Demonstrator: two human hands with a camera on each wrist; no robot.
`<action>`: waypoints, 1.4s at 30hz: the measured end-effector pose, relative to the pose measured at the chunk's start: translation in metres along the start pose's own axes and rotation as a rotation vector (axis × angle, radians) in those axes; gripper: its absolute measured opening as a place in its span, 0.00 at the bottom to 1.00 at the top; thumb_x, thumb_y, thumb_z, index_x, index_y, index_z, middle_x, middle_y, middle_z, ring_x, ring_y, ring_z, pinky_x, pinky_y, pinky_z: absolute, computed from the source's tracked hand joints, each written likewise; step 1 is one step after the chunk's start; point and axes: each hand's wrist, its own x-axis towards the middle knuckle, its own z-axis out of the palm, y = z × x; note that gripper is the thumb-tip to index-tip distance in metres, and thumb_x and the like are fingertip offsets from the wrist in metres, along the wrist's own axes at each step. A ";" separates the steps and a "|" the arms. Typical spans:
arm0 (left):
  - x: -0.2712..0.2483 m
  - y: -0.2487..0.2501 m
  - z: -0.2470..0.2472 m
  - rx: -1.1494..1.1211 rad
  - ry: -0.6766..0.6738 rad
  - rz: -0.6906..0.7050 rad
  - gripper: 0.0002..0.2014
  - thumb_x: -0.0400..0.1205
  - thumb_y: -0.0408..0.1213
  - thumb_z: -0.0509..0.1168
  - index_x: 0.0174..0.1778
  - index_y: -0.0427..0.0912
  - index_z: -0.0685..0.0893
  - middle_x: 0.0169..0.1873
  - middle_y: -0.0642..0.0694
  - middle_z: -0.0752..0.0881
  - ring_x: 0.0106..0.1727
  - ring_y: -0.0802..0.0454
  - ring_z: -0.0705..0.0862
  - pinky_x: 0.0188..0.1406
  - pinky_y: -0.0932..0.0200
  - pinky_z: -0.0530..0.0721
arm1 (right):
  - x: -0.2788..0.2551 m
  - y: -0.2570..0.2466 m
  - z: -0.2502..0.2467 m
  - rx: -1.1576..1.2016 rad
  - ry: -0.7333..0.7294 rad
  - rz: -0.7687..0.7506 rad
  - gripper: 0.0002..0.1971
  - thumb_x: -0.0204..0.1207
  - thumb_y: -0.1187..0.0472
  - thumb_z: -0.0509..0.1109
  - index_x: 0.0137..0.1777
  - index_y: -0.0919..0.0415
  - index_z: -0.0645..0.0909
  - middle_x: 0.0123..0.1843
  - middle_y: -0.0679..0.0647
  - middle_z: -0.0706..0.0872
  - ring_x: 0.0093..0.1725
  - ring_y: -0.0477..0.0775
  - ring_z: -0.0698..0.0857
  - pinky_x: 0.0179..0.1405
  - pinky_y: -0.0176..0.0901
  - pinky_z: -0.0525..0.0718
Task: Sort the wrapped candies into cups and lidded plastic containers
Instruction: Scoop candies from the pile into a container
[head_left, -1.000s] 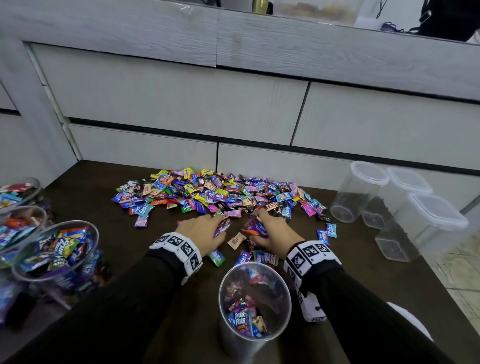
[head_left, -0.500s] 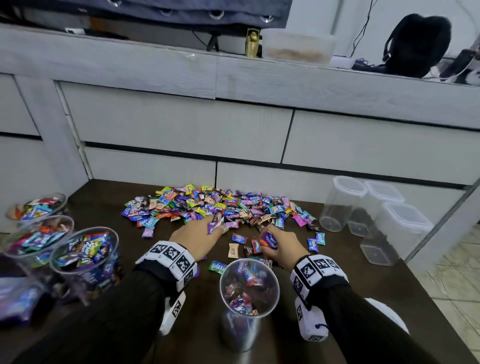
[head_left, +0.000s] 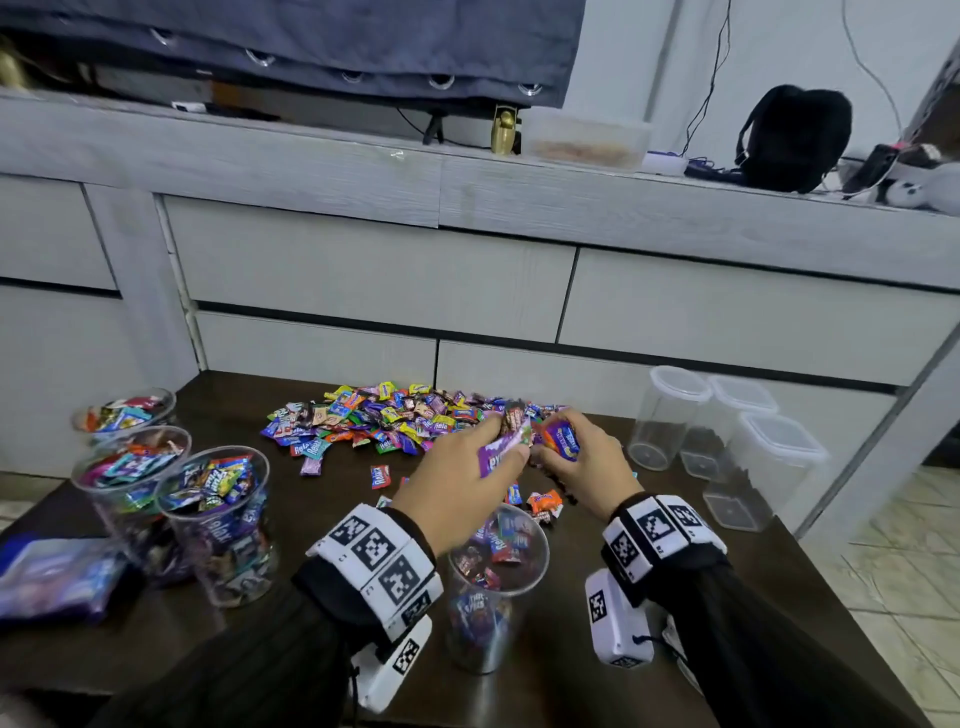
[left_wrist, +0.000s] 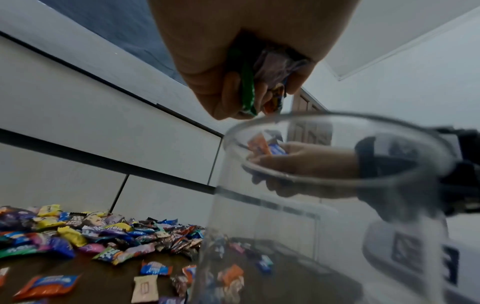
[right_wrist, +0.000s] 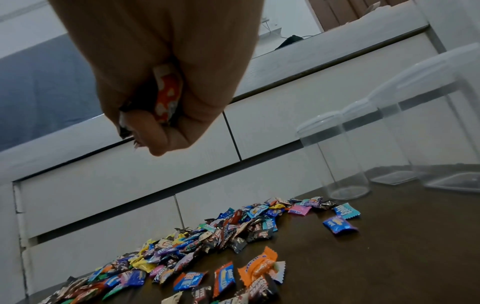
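Wrapped candies in many colours (head_left: 395, 421) lay heaped on the dark brown wooden table (head_left: 613, 696), just beyond both hands, with a few strays scattered nearer the wrists. The left hand (head_left: 457, 488) was raised off the table, its fingers curled round a bunch of candies; a purple wrapper (head_left: 501, 452) stuck out past the fingertips in the head view, and a green wrapper (left_wrist: 246, 90) showed in the fist from the left wrist view. The right hand (head_left: 582, 462), just beside the left and also lifted, was closed on its own small handful, with an orange-and-purple wrapper (head_left: 563, 439) on top. Below and between the two hands stood a clear plastic cup (head_left: 493, 587), partly filled with candies. Far to the left of the left hand stood three more clear cups (head_left: 171, 499), all filled. To the right of the right hand stood three clear plastic containers with white lids (head_left: 727, 447), with no candies in them.
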 end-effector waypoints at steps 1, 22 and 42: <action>-0.005 0.000 0.003 0.010 -0.016 0.013 0.11 0.86 0.53 0.60 0.52 0.50 0.80 0.35 0.60 0.79 0.35 0.71 0.79 0.36 0.75 0.72 | -0.003 -0.002 -0.001 0.005 -0.002 -0.007 0.11 0.75 0.57 0.74 0.54 0.52 0.76 0.42 0.44 0.83 0.41 0.48 0.85 0.40 0.35 0.83; -0.030 -0.001 0.018 0.504 -0.177 0.258 0.21 0.81 0.53 0.54 0.66 0.48 0.74 0.48 0.50 0.79 0.51 0.50 0.80 0.40 0.54 0.78 | -0.020 -0.004 0.000 0.013 -0.026 -0.050 0.13 0.75 0.57 0.74 0.56 0.57 0.76 0.40 0.38 0.80 0.38 0.36 0.80 0.35 0.21 0.76; -0.020 0.020 0.009 0.716 -0.428 0.090 0.24 0.79 0.44 0.64 0.72 0.44 0.72 0.61 0.41 0.74 0.58 0.39 0.81 0.45 0.50 0.74 | -0.018 -0.006 -0.007 -0.049 -0.054 -0.037 0.14 0.76 0.55 0.73 0.57 0.58 0.77 0.45 0.53 0.87 0.43 0.53 0.87 0.44 0.42 0.85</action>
